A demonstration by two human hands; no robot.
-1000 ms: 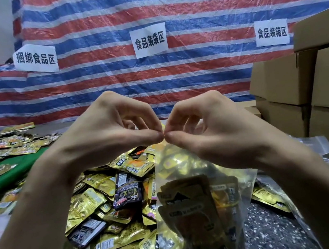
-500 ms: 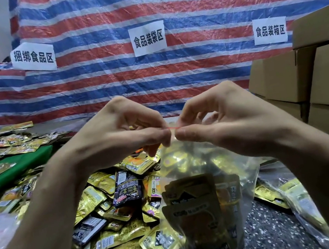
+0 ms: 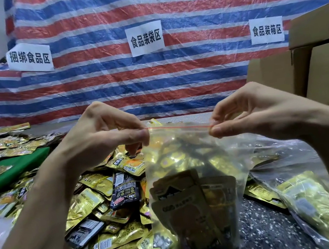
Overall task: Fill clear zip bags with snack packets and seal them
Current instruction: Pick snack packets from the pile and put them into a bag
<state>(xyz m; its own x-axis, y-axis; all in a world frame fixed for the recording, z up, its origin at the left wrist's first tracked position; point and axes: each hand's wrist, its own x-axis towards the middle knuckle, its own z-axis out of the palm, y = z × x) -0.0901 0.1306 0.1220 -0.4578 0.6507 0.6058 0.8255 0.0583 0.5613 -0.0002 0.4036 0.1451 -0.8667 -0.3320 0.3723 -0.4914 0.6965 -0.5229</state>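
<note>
- Sealing looks like the step in hand: the bag (image 3: 187,163) is already stuffed, and its red zip (image 3: 178,127) runs taut between both hands. Whether it is pressed closed along its whole length cannot be told.
- The left hand (image 3: 101,138) pinches the zip's left end between thumb and fingers; the right hand (image 3: 254,114) pinches its right end likewise.
- The bag stands upright near the front edge of the surface (image 3: 262,231). It is clear, crinkled and bulging with gold packets.
- Much appears left to do: loose packets (image 3: 90,203) lie heaped toward the left, and another filled bag (image 3: 312,208) lies front right.
</note>
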